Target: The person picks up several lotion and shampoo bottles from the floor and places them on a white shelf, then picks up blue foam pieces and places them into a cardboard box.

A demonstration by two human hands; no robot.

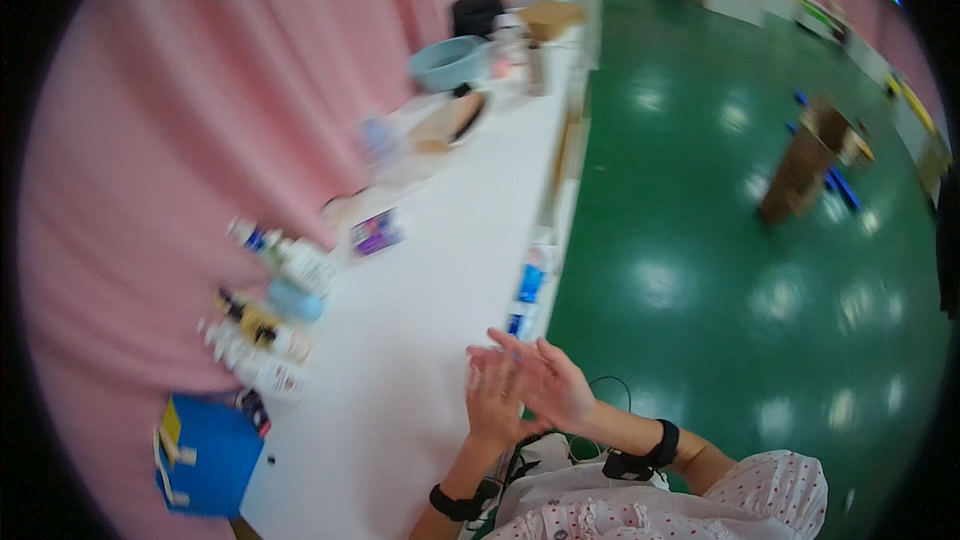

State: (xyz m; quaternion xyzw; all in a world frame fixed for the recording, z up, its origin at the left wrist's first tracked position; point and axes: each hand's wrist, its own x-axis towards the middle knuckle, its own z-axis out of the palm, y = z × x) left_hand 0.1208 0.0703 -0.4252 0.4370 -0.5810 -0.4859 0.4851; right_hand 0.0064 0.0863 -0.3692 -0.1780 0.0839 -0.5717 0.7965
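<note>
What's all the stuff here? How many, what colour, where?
curtain: one stretch, pink, left
table: one, white, beside curtain
tub: one, light blue, far table end
cardboard box: one, brown, far table end
clutter: uncounted, blurred, far table end
bottles: several, white/yellow/light blue, near curtain
packet: one, purple, mid-table
bag or box: one, blue, near table end
floor: one, green, right
carton: one, brown, on floor
wristbands: two, black, both wrists
sleeve: one, white, red-dotted, lower right
left hand, right hand: one each, bare, together
</note>
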